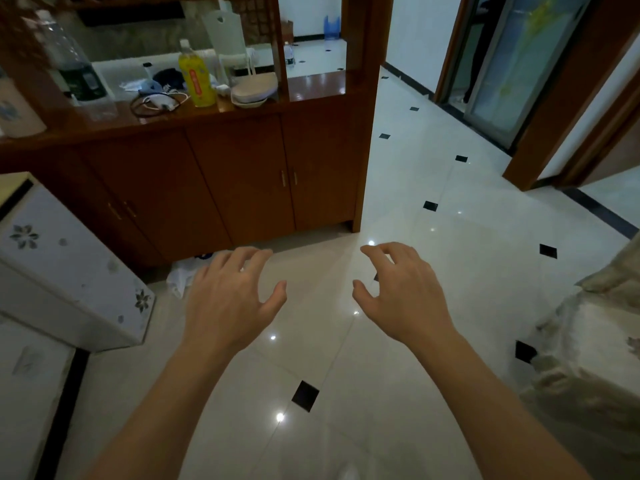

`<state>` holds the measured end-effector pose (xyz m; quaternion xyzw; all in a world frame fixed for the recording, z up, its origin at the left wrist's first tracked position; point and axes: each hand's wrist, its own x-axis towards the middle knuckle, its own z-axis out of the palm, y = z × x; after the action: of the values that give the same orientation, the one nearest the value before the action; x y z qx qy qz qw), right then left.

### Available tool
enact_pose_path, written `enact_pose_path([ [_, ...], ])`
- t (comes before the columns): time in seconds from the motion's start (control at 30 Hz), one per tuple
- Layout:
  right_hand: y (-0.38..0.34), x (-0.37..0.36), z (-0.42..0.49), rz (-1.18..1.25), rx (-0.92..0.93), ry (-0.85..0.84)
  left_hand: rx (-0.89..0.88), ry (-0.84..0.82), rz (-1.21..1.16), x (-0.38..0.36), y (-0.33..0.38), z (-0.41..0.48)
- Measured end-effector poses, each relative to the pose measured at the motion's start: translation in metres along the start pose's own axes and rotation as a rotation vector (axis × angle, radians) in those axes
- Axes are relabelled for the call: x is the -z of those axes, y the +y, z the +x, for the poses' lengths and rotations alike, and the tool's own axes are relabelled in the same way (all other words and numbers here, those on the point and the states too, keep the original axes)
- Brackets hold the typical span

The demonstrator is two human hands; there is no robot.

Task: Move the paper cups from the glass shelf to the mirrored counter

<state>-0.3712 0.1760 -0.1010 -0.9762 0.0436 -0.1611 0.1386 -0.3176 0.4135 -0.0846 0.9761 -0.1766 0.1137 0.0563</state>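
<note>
Paper cups are nowhere in view; neither is a glass shelf. Beyond the fingertips stands a reddish-brown wooden cabinet [242,174]. The left hand [228,303] and right hand [405,296] hover empty, fingers spread and curled. Such cups should be light and crushable, best held gently around the wall.

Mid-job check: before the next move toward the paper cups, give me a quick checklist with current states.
1. Left hand free: ok, open with fingers spread, holding nothing.
2. Right hand free: ok, open and empty.
3. Paper cups located: not ok, no paper cup can be made out in this view.
4. Glass shelf located: cannot tell, only the wooden cabinet and its cluttered ledge show.
5. Path to the cabinet: ok, the tiled floor ahead is bare, though a white bag lies at the cabinet's foot.
6. Room on the ledge: not ok, a yellow bottle, a cable and a bowl crowd it.
</note>
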Motion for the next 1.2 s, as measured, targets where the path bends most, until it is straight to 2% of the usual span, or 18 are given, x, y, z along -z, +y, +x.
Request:
enact_pose_path([
  [0.37, 0.060, -0.040, 0.156, -0.027, -0.014, -0.007, -0.013, -0.005, -0.014, -0.046, 0.009, 0.171],
  [0.8, 0.094, -0.104, 0.423, -0.056, -0.003, 0.047, -0.038, 0.005, -0.054, -0.104, -0.042, 0.435],
  [1.2, 0.145, -0.154, 0.592, -0.071, -0.035, 0.060, -0.043, -0.009, -0.060, -0.143, -0.055, 0.620],
])
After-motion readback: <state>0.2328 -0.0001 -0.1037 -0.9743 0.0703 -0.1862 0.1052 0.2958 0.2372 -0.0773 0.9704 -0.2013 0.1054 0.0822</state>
